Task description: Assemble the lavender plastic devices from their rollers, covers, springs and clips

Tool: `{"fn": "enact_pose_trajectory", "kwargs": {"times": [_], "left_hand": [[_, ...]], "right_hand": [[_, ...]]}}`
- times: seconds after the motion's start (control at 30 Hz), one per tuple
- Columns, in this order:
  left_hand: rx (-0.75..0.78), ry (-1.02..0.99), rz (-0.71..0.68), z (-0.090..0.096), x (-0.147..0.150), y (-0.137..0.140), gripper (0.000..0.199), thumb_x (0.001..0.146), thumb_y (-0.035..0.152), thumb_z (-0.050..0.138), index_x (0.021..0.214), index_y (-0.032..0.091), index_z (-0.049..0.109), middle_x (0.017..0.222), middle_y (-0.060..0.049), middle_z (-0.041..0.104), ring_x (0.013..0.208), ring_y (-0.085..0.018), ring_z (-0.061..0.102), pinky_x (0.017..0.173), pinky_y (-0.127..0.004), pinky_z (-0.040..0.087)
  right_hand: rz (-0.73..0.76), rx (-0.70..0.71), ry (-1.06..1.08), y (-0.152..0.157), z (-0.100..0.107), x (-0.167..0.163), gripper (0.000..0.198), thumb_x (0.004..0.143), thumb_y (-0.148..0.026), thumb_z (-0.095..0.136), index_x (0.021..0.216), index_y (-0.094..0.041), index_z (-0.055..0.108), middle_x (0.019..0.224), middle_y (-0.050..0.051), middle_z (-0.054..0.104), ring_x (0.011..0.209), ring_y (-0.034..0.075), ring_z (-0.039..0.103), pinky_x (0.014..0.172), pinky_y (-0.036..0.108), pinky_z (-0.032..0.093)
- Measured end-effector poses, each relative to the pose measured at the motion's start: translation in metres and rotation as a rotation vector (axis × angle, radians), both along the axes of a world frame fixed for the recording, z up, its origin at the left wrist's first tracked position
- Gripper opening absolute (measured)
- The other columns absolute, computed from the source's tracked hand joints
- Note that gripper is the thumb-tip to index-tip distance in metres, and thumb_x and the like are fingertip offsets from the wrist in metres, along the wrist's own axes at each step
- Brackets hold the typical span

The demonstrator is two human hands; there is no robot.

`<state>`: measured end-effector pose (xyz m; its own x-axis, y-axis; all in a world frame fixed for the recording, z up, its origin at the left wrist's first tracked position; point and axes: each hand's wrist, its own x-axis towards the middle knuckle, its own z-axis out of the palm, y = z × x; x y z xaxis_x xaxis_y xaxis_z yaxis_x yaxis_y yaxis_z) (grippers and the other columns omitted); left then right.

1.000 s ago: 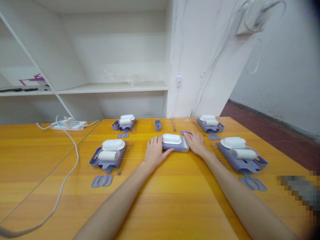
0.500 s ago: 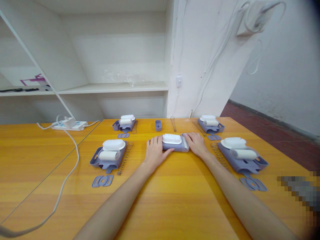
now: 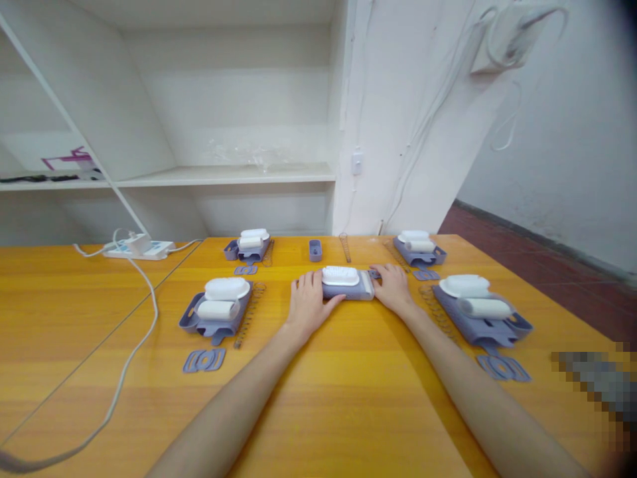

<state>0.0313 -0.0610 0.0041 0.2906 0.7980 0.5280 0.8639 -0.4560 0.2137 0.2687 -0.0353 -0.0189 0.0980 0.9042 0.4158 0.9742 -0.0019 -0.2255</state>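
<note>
A purple-grey plastic housing (image 3: 341,292) lies sideways on the table, with a white oval piece (image 3: 340,276) on top and a pale strip at its right end. My left hand (image 3: 307,299) is wrapped over the left end, thumb along the near side, holding it. Just off the right end, my right hand (image 3: 392,287) is closed with its fingertips on a small purple-grey part (image 3: 373,273). Most of that part is hidden by the fingers, so its shape is unclear.
Similar part sets surround my hands: near left (image 3: 219,309), near right (image 3: 478,309), far left (image 3: 253,245), far right (image 3: 418,247), with springs and flat plates. A small cup-like part (image 3: 315,250) and a spring (image 3: 345,247) lie behind. A power strip (image 3: 139,248) trails a cable.
My right hand has shifted slightly right, off the housing's end, and more of the small purple-grey part shows at its fingertips. My left hand stays on the housing.
</note>
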Motion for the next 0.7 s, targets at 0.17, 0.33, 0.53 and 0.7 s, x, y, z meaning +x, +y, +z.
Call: {"fn": "enact_pose_trajectory", "kwargs": {"times": [0.17,0.33,0.53,0.7], "left_hand": [[0.004,0.002,0.003,0.0,-0.001,0.0,0.065,0.078,0.066,0.045,0.119,0.016,0.043,0.109,-0.012,0.054,0.102,-0.027,0.049,0.087,-0.04,0.036],[-0.002,-0.001,0.002,-0.001,-0.001,0.0,0.064,0.078,0.066,0.045,0.119,0.017,0.042,0.109,-0.012,0.053,0.102,-0.027,0.049,0.087,-0.039,0.036],[-0.001,-0.001,0.002,-0.001,0.0,0.0,0.063,0.078,0.066,0.045,0.118,0.017,0.042,0.109,-0.012,0.053,0.103,-0.027,0.049,0.087,-0.039,0.037],[0.0,0.0,-0.002,-0.001,0.0,0.0,0.064,0.078,0.065,0.044,0.119,0.016,0.041,0.109,-0.012,0.053,0.103,-0.027,0.05,0.087,-0.039,0.037]], "right_hand": [[-0.009,-0.017,-0.006,0.005,-0.001,0.003,0.031,0.083,-0.027,0.048,0.108,-0.018,0.063,0.099,0.01,0.062,0.097,0.024,0.051,0.089,0.035,0.034],[-0.036,-0.053,-0.011,0.004,0.0,0.004,0.026,0.082,-0.029,0.05,0.103,-0.021,0.064,0.095,0.008,0.064,0.092,0.023,0.053,0.08,0.032,0.038],[-0.085,-0.07,-0.038,-0.002,0.003,-0.001,0.023,0.085,-0.035,0.048,0.097,-0.024,0.065,0.095,0.008,0.064,0.095,0.026,0.052,0.077,0.036,0.037],[-0.092,-0.023,-0.101,-0.007,0.008,-0.005,0.029,0.09,-0.033,0.04,0.102,-0.021,0.063,0.097,0.011,0.063,0.093,0.025,0.054,0.077,0.036,0.036]]}}
